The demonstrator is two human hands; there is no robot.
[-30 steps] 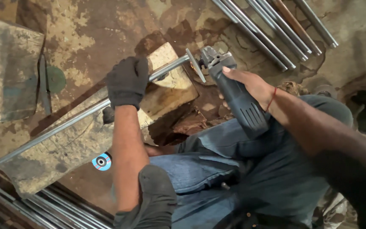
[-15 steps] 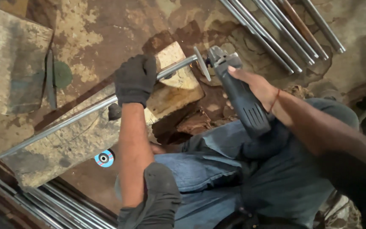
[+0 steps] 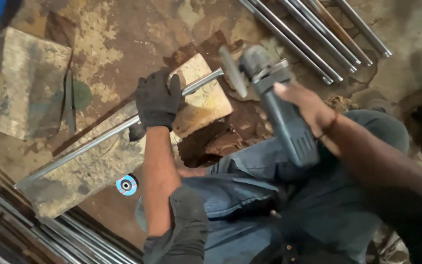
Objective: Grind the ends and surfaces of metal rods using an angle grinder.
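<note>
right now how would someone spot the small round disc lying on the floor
Start at the long stone slab that the gloved left hand presses a steel rod onto. Just below the slab's lower edge, beside the left forearm, lies a small blue flap disc. It is the only bright blue-and-white round thing on the brown floor.

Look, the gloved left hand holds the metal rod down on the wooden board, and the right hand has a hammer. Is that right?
Not quite. The head view shows the right hand gripping an angle grinder, not a hammer. The rest is right: the gloved left hand holds the metal rod down on the wooden board.
</note>
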